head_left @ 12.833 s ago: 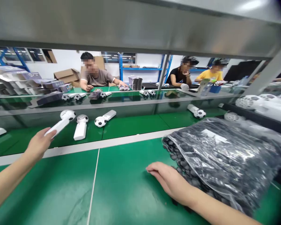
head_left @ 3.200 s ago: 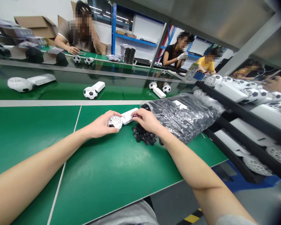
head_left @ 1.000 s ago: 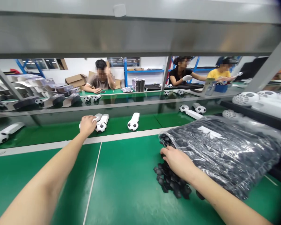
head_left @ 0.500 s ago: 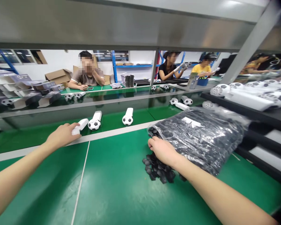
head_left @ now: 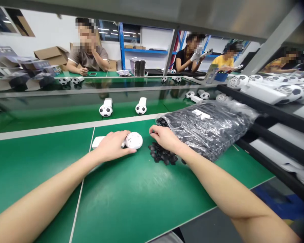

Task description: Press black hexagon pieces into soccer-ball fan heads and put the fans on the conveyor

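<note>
My left hand (head_left: 114, 145) is wrapped over a white device (head_left: 134, 140) with a round perforated head, lying on the green table (head_left: 131, 199). The head faces up and shows no black patches. My right hand (head_left: 163, 136) has thumb and fingertips pinched together above a pile of small black pieces (head_left: 163, 154); whatever they hold is too small to make out. Beside it lies a clear plastic bag (head_left: 205, 125) full of black pieces, its open end toward the pile.
Two football-patterned devices, one on the left (head_left: 106, 110) and one on the right (head_left: 141, 107), lie on the green belt (head_left: 124, 118) beyond the table. Black trays (head_left: 276, 111) with white devices stand at right. Several people sit across, behind an overhead metal beam (head_left: 147, 17).
My left hand has brought the white device from the belt edge onto the table, near my right hand. My right hand has lifted slightly off the bag's mouth. The view has tilted downward.
</note>
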### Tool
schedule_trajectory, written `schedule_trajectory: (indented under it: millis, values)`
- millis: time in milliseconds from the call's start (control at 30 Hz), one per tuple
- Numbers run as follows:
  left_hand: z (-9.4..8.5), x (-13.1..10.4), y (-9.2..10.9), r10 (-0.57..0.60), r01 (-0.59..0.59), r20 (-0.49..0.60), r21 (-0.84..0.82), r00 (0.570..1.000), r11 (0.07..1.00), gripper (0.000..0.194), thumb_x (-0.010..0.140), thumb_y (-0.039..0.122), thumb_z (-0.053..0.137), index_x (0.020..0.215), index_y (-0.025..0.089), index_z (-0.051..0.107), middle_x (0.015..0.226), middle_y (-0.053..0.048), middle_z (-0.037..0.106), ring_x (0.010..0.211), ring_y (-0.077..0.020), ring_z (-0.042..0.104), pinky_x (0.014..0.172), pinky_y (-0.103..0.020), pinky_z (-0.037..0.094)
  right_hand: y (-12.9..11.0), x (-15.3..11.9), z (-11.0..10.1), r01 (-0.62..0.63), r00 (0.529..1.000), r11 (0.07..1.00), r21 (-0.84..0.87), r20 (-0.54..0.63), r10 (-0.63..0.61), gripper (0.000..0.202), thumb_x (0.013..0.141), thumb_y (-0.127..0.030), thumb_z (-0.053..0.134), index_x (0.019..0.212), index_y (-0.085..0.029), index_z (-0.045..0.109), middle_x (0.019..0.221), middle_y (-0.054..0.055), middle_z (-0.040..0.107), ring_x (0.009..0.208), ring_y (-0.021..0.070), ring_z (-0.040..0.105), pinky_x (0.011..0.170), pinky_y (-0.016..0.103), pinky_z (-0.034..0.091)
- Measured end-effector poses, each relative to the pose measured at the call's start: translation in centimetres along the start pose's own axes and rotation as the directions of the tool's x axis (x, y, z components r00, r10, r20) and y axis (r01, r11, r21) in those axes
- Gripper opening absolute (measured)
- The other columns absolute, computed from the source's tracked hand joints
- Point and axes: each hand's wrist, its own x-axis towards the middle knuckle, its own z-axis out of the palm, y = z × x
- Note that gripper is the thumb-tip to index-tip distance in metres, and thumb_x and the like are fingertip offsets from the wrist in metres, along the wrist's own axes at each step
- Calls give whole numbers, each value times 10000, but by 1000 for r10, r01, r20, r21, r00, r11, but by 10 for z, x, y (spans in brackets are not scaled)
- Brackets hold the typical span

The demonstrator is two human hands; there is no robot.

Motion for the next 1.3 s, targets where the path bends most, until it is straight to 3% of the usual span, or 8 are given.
schedule_trajectory:
  millis: [100, 200, 400, 500, 667, 900, 1067, 1300]
  values:
    - [10, 4, 9, -96, 98, -21, 67, 995, 993, 592, 707, 620, 479, 1112, 189, 486, 967, -104, 621, 847, -292, 575, 677, -349, 418, -4, -1, -1, 41, 999, 986, 162, 0, -42, 106, 803, -159, 518, 879, -171, 590, 813, 19, 644, 732, 119, 577, 691, 240, 433]
    - [12, 2, 13, -173, 172, 5, 93, 985, 981, 626, 699, 661, 447, 1090, 175, 488, 884, -103, 621, 795, -289, 581, 599, -321, 416, -6, -1, -2, 143, 989, 974, 177, -53, -135, 97, 809, -170, 528, 848, -172, 616, 824, 19, 632, 766, 117, 566, 733, 252, 434]
    - [14, -4, 13, -93, 101, -74, 106, 993, 989, 759, 723, 588, 487, 1338, 201, 267, 1216, -117, 477, 985, -297, 536, 744, -345, 431, -14, -4, -3, 297, 947, 947, 125, -167, -275, 125, 825, -241, 532, 807, -184, 641, 763, 15, 593, 756, 123, 538, 728, 261, 429]
    - [14, -5, 12, -63, 66, -38, 77, 997, 995, 746, 751, 533, 486, 1371, 241, 191, 1259, -98, 445, 1012, -291, 529, 774, -342, 425, -21, -8, -3, 355, 926, 925, 135, -182, -330, 113, 825, -239, 531, 797, -196, 632, 811, 17, 612, 812, 137, 536, 766, 283, 423]
    - [14, -3, 12, -109, 108, 7, 69, 994, 992, 735, 748, 526, 494, 1371, 276, 194, 1184, -86, 501, 945, -295, 561, 758, -349, 423, -29, -12, -2, 349, 931, 921, 171, -171, -321, 79, 817, -217, 536, 800, -192, 608, 780, 7, 639, 731, 133, 540, 718, 278, 432]
    - [14, -4, 12, -104, 104, -7, 55, 995, 993, 736, 733, 553, 500, 1357, 273, 227, 1190, -82, 498, 945, -297, 560, 774, -367, 424, -31, -13, 12, 446, 893, 884, 141, -127, -431, 159, 855, -193, 459, 942, -200, 592, 887, 37, 620, 825, 149, 538, 777, 298, 436]
    - [13, -4, 13, -105, 105, 0, 61, 994, 993, 704, 750, 550, 477, 1350, 272, 235, 1178, -86, 511, 955, -303, 556, 786, -384, 420, -32, -15, 15, 409, 912, 902, 140, -107, -396, 163, 870, -196, 423, 930, -180, 573, 874, 48, 577, 828, 144, 538, 754, 277, 448]
    - [13, -5, 21, -173, 171, 17, 85, 985, 982, 708, 779, 513, 450, 1348, 158, 226, 1185, -154, 496, 1004, -322, 533, 785, -387, 420, -35, -16, 7, 326, 945, 941, 88, 4, -327, 199, 879, -174, 382, 1024, -169, 518, 972, 73, 542, 886, 160, 529, 770, 300, 447]
